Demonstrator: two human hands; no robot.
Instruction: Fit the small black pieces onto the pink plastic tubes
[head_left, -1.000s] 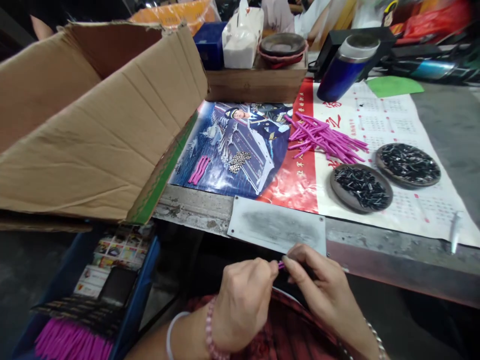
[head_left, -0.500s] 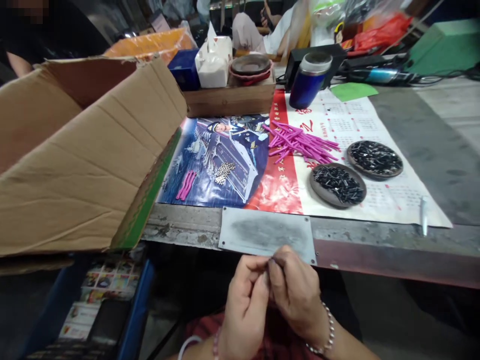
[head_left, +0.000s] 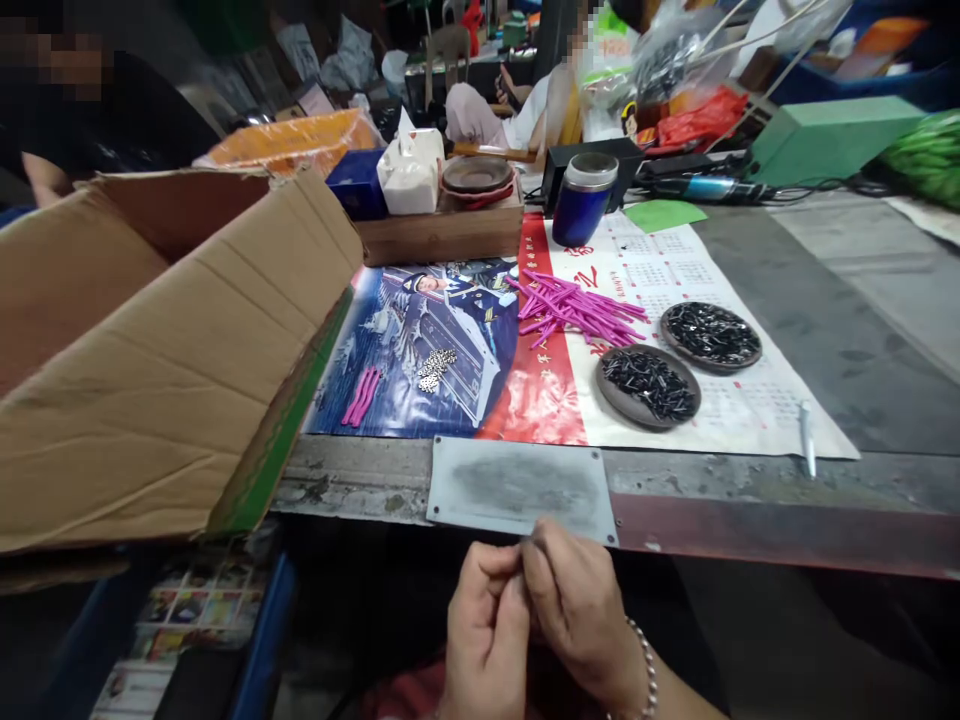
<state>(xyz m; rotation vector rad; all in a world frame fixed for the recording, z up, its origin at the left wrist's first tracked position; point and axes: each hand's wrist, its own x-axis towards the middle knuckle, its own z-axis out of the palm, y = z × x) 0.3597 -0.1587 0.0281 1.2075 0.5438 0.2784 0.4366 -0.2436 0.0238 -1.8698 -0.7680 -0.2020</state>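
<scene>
My left hand [head_left: 489,625] and my right hand [head_left: 574,605] meet fingertip to fingertip just below the table's front edge, both pinched closed. Whatever lies between the fingers is hidden. Beyond them a grey metal plate [head_left: 521,488] is fixed at the edge. Pink sticks [head_left: 581,308] lie in a loose pile on the poster, and several more pink sticks [head_left: 361,396] lie at its left. Small speckled beads [head_left: 436,369] sit between them. Two round dishes hold short black pieces, the nearer dish [head_left: 649,387] and the farther dish [head_left: 711,336].
An open cardboard box [head_left: 172,370] fills the left side. Behind the poster stand a wooden box [head_left: 442,232], a blue cup [head_left: 584,200] and a tissue pack [head_left: 411,172]. A small white tool [head_left: 806,440] lies at the right. A person [head_left: 112,110] is at the back left.
The camera view has shifted, so the table items appear lower and mostly farther left. Both hands remain together in the same pinched pose.
</scene>
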